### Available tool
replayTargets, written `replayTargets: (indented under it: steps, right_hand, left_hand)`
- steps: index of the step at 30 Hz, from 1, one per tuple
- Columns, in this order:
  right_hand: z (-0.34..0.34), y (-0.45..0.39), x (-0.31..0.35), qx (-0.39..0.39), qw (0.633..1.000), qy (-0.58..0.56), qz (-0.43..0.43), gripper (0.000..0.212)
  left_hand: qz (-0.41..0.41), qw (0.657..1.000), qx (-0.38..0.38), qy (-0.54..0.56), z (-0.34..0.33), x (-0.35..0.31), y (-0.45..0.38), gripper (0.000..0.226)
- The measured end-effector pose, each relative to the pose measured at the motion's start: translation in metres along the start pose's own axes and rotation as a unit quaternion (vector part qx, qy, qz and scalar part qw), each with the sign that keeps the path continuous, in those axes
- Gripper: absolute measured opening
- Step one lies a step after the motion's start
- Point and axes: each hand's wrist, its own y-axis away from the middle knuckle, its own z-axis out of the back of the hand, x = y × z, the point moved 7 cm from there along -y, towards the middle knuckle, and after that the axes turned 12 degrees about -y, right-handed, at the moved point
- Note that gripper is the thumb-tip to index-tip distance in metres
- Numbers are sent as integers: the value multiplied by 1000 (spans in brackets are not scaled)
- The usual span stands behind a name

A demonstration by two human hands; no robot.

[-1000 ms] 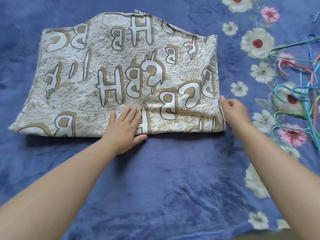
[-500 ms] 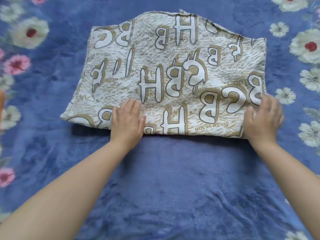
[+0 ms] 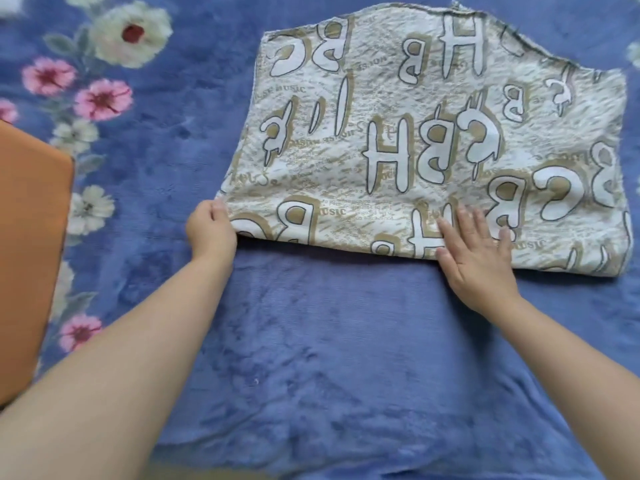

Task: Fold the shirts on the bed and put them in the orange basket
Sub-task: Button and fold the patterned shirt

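Head view looks down on a shirt [image 3: 433, 140] lying folded and flat on a blue plush bedspread [image 3: 346, 358], its cream and tan cloth printed with big white letters. The shirt fills the upper middle and right of the picture; its top edge runs very close to the top of the frame, and its right edge sits just inside the right border. The left hand [image 3: 211, 230] is at the shirt's near left corner, fingers curled over the hem so that they grip the cloth there; the fingertips are tucked under the fabric and hidden, so how deep the hold goes is hard to say. The right hand [image 3: 474, 251] lies palm down on the near edge of the shirt, right of its middle, with straight, spread fingers pressing the cloth to the bed; the heel of the hand rests on the bedspread just off the hem. Both forearms reach in from the bottom corners and are cut off by the frame. At the far left edge an orange surface [image 3: 31, 254], probably a side of the basket, is only partly in view, so its shape and contents cannot be made out. White and pink printed flowers [image 3: 104, 98] run along the bedspread between that orange surface and the shirt.
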Motion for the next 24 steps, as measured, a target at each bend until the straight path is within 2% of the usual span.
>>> replayTargets:
  steps: [3, 5, 8, 10, 12, 15, 19, 22, 24]
  right_hand:
    - [-3, -2, 6, 28, 999, 3, -15, 86]
    - [-2, -2, 7, 40, 999, -3, -18, 76]
    - [7, 1, 8, 43, 999, -32, -3, 72]
    - [21, -1, 6, 24, 998, -65, 3, 70]
    - [41, -3, -4, -5, 995, -95, -19, 57]
    - [66, -8, -21, -48, 993, -98, -39, 62]
    - [99, -28, -61, -83, 988, -96, -87, 52]
    - [109, -54, -77, -63, 993, -67, -76, 56]
    - [105, -70, -94, -33, 995, -60, -75, 57]
  left_hand:
    - [-19, 993, 24, -117, -5, 7, -8, 36]
    - [-65, 974, 26, -217, -4, 1, -5, 32]
    - [-152, 945, -4, -290, 4, -17, 9, 34]
    - [-233, 923, -1, -307, 2, -37, 20, 44]
    - [-309, 894, 35, -323, -9, -64, 34, 50]
    - [-375, 856, 91, -343, -31, -100, 59, 55]
    - [-453, 808, 120, -356, -68, -141, 94, 53]
    - [-472, 789, 134, -370, -97, -154, 107, 52]
    - [-506, 788, 109, -334, -111, -169, 120, 54]
